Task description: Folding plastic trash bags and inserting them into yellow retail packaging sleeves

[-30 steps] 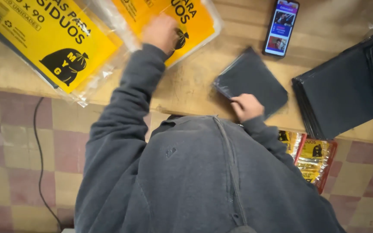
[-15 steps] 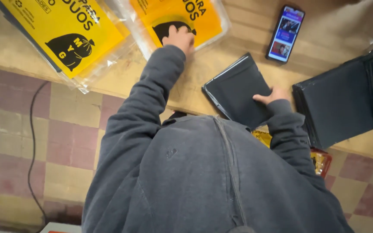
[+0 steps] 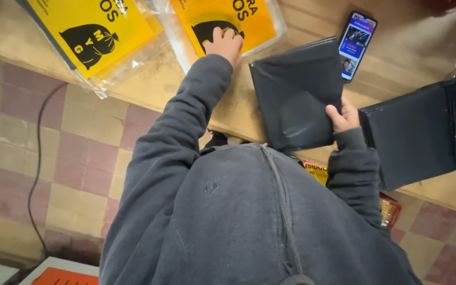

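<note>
My right hand (image 3: 342,117) grips the edge of a folded black plastic bag (image 3: 296,95), thumb on top, holding it over the wooden table (image 3: 397,53). My left hand (image 3: 224,45) rests fingers-down on a clear packet with a yellow label (image 3: 228,21) lying on the table. A second yellow-label packet (image 3: 96,31) lies to the left of it. Both arms wear a dark grey hooded sweatshirt.
A stack of folded black bags (image 3: 418,132) sits at the right of the table. A lit phone (image 3: 357,45) lies beyond the held bag. A black cable (image 3: 38,158) runs over the checked tile floor. More yellow-and-red packets (image 3: 389,208) lie below the table edge.
My right hand has lifted the black bag and carried it up and left toward the yellow packet. My left hand stays on that packet.
</note>
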